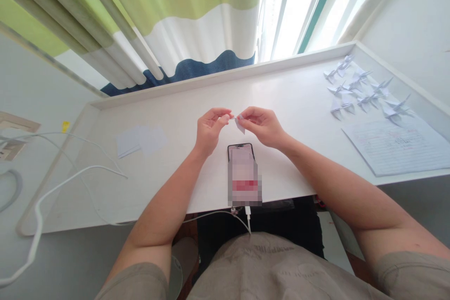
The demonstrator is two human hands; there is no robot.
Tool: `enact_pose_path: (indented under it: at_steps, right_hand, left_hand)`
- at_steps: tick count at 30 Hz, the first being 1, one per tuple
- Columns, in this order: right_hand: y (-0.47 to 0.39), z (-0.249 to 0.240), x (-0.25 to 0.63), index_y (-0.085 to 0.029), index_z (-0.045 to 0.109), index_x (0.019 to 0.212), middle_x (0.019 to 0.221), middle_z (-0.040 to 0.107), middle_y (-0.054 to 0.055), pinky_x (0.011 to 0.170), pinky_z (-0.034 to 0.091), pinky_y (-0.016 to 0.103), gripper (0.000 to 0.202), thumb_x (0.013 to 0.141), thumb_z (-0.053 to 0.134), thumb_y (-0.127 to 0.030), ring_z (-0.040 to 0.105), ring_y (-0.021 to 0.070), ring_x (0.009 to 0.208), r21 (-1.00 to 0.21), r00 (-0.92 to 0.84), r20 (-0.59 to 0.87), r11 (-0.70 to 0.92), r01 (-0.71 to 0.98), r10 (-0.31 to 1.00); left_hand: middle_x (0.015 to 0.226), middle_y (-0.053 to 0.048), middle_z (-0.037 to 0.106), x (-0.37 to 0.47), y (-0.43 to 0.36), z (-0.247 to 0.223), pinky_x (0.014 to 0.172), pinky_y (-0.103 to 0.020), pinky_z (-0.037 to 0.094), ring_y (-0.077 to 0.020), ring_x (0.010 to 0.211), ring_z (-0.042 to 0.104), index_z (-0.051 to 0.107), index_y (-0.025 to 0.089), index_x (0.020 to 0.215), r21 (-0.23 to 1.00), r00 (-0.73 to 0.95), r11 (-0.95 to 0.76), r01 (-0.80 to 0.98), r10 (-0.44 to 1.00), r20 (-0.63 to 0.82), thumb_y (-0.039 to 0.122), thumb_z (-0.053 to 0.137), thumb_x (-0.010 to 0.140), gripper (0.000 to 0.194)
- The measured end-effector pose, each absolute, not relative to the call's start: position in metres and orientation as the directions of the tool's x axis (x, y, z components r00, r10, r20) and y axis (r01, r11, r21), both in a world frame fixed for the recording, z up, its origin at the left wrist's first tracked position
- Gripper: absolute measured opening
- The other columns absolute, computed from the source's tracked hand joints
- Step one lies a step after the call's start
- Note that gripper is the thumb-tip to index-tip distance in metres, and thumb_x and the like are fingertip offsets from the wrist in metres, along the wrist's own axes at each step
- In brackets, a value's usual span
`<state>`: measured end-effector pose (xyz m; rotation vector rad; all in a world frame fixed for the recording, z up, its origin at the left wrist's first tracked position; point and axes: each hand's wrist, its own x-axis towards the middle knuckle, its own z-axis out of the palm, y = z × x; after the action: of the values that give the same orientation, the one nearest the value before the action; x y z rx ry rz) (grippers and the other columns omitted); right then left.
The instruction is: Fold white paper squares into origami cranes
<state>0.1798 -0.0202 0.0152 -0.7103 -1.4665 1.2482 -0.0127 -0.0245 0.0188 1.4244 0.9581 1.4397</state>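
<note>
A small folded piece of white paper (pixel 240 125) is held up between my two hands, above the white desk. My right hand (pixel 262 125) pinches its body, and a pointed flap hangs below the fingers. On the other side, my left hand (pixel 213 129) pinches the thin tip that sticks out to the left. Just below the hands, a phone (pixel 242 173) lies on the desk with its screen lit and a white cable plugged into its lower end.
Several folded paper cranes (pixel 369 96) stand at the right back, beyond a written sheet of paper (pixel 397 143). Flat white paper squares (pixel 135 140) lie at left. A white cable (pixel 37 211) loops over the desk's left side. Raised edges (pixel 225 77) line the back.
</note>
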Motion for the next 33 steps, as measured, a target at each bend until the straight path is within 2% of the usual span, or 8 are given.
enact_pose_path:
  at_steps: [3,10,18,21,27,33]
  right_hand:
    - [-0.0201,0.0149,0.18,-0.022,0.076,0.087,0.082,0.074,0.003,0.071,0.057,0.037,0.034,0.087,0.086,-0.053,0.066,0.0171,0.075,-0.947,-0.294,0.31,0.266,-0.182,0.904]
    - [-0.0196,0.0136,0.1802,-0.022,0.077,0.088,0.082,0.075,0.003,0.072,0.058,0.038,0.037,0.084,0.087,-0.056,0.067,0.0176,0.076,-0.954,-0.293,0.288,0.245,-0.176,0.912]
    - [-0.0192,0.0131,0.1807,-0.022,0.076,0.088,0.081,0.074,0.003,0.07,0.057,0.037,0.037,0.084,0.087,-0.057,0.066,0.0173,0.075,-0.958,-0.3,0.278,0.239,-0.16,0.913]
    - [-0.0195,0.0144,0.1802,-0.022,0.076,0.087,0.08,0.074,0.002,0.07,0.057,0.037,0.036,0.084,0.087,-0.056,0.066,0.017,0.074,-0.956,-0.299,0.282,0.24,-0.171,0.912]
    - [-0.0197,0.0164,0.18,-0.022,0.075,0.087,0.08,0.074,0.003,0.069,0.057,0.037,0.038,0.085,0.086,-0.058,0.066,0.0175,0.074,-0.95,-0.283,0.305,0.271,-0.155,0.909]
    - [-0.0201,0.017,0.1802,-0.022,0.075,0.086,0.079,0.073,0.002,0.07,0.058,0.037,0.037,0.085,0.086,-0.057,0.065,0.0169,0.073,-0.952,-0.294,0.302,0.268,-0.151,0.907]
  left_hand:
    - [0.091,-0.004,0.079,-0.0161,-0.0246,0.0197,0.083,-0.035,0.058,-0.0194,0.089,0.074,0.08,0.023,0.092,0.938,0.067,-0.346,0.02,0.936,0.344,0.044,0.078,0.09,0.022]
    - [0.086,-0.002,0.078,-0.0194,-0.0243,0.019,0.081,-0.035,0.054,-0.0172,0.083,0.071,0.078,0.024,0.087,0.824,0.113,-0.52,0.225,0.854,0.508,0.037,0.083,0.087,0.014]
    - [0.085,-0.001,0.078,-0.0209,-0.0253,0.0198,0.08,-0.035,0.054,-0.0166,0.082,0.07,0.078,0.024,0.089,0.728,0.104,-0.612,0.309,0.782,0.614,0.035,0.082,0.09,0.011]
    - [0.084,-0.001,0.079,-0.0205,-0.0264,0.0202,0.08,-0.035,0.054,-0.0168,0.081,0.071,0.079,0.024,0.086,0.738,0.103,-0.6,0.31,0.793,0.601,0.037,0.082,0.09,0.013]
    - [0.086,-0.003,0.081,-0.0178,-0.0258,0.0191,0.084,-0.038,0.055,-0.0192,0.084,0.074,0.081,0.024,0.086,0.854,0.072,-0.46,0.245,0.887,0.457,0.04,0.085,0.086,0.016]
    - [0.088,-0.003,0.082,-0.0172,-0.0254,0.0188,0.086,-0.039,0.056,-0.0208,0.087,0.075,0.083,0.025,0.086,0.9,0.047,-0.389,0.197,0.921,0.387,0.041,0.085,0.085,0.016]
